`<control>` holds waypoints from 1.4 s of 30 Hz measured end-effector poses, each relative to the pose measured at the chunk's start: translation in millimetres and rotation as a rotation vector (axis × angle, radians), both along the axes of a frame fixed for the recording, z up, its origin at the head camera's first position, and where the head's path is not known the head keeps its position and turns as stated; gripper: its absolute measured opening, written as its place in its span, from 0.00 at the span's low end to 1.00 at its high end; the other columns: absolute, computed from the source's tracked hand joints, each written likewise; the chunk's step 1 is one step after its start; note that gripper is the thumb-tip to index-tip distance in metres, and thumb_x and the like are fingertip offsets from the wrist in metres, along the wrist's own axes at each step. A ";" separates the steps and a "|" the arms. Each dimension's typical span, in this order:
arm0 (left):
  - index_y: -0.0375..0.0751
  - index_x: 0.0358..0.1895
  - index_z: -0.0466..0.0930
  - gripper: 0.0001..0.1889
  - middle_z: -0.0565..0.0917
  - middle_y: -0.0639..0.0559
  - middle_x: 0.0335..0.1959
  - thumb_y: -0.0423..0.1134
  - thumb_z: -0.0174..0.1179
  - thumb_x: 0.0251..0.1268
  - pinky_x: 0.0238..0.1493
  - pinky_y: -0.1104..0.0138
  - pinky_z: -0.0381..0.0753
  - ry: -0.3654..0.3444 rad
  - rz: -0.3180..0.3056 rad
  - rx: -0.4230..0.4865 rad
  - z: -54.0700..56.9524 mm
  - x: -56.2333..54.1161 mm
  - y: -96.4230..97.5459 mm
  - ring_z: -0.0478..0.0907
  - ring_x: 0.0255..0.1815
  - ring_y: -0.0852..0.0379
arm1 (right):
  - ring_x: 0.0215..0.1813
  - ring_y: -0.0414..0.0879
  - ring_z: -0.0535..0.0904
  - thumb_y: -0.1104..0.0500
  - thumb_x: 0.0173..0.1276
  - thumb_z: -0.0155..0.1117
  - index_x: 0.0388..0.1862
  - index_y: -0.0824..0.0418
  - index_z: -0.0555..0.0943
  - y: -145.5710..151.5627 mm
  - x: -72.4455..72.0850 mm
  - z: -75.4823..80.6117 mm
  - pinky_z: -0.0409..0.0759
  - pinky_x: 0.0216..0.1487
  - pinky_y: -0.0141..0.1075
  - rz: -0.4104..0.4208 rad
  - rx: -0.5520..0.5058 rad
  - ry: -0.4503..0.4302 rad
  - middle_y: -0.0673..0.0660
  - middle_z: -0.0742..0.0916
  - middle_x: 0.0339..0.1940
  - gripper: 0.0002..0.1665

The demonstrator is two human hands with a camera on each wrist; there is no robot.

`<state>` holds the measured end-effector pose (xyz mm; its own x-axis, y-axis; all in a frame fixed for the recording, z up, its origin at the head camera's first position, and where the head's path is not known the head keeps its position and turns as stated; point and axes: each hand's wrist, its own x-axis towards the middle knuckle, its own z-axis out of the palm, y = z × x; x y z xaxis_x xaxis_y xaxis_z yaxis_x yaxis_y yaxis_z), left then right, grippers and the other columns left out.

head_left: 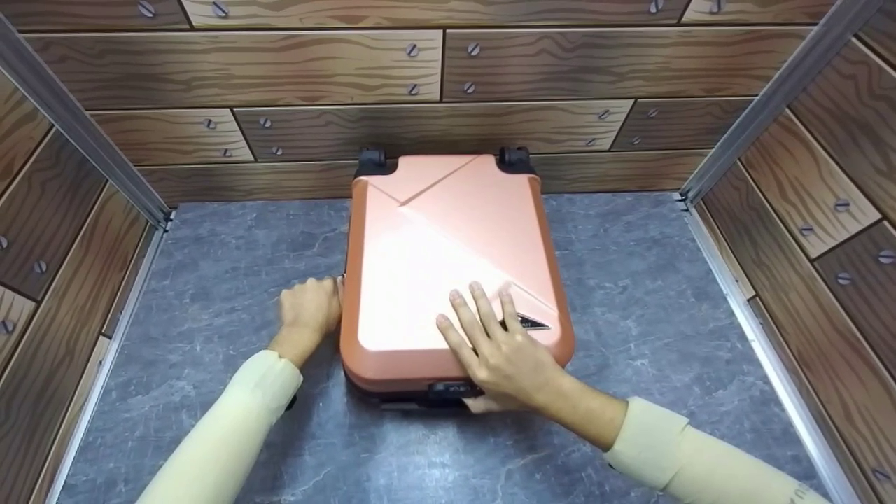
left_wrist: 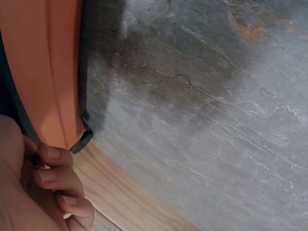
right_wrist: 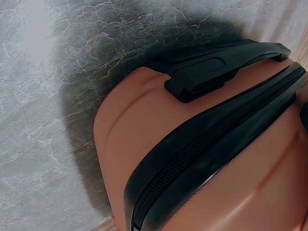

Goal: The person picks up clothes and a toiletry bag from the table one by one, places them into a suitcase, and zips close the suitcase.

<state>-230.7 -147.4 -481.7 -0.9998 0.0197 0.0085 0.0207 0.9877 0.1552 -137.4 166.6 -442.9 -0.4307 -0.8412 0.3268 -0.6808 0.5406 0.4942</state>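
Observation:
A rose-gold hard-shell suitcase (head_left: 420, 266) lies flat on the floor, its wheels (head_left: 516, 159) toward the back wall. At its left side my left hand (head_left: 311, 306) has curled fingers. The left wrist view shows that hand (left_wrist: 57, 185) pinching a small black zipper pull (left_wrist: 36, 160), mostly hidden by the fingertips. My right hand (head_left: 507, 357) rests with spread fingers on the lid's near right corner, beside a dark triangular badge (head_left: 530, 322). In the right wrist view, a black zipper (right_wrist: 192, 144) runs around the shell, near a black carry handle (right_wrist: 207, 72).
Grey marble-patterned floor (head_left: 630, 280) surrounds the suitcase. Wood-print walls (head_left: 336, 66) stand at the back and both sides, with metal rails (head_left: 742, 308) along their edges. The suitcase's wheel end is close to the back wall.

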 end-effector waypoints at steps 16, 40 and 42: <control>0.32 0.40 0.83 0.28 0.87 0.30 0.37 0.50 0.36 0.79 0.34 0.39 0.81 0.026 -0.001 -0.001 -2.2 -4.5 -1.2 0.84 0.37 0.28 | 0.70 0.76 0.66 0.16 0.41 0.61 0.74 0.66 0.64 -0.8 0.6 -0.5 0.69 0.61 0.71 0.013 -0.020 0.013 0.77 0.69 0.72 0.74; 0.31 0.41 0.82 0.27 0.86 0.30 0.39 0.49 0.37 0.79 0.34 0.39 0.80 0.021 0.002 0.009 -0.6 -16.2 -0.1 0.84 0.38 0.28 | 0.71 0.76 0.66 0.16 0.42 0.61 0.75 0.67 0.64 0.7 0.3 -1.4 0.67 0.62 0.71 0.010 -0.028 -0.002 0.77 0.68 0.72 0.74; 0.30 0.41 0.83 0.28 0.86 0.30 0.39 0.49 0.37 0.79 0.35 0.39 0.80 0.014 0.004 0.006 -0.7 -17.5 -0.3 0.84 0.38 0.28 | 0.71 0.76 0.65 0.16 0.41 0.61 0.75 0.67 0.63 0.4 0.6 -1.5 0.68 0.62 0.71 0.009 -0.025 -0.004 0.77 0.68 0.72 0.74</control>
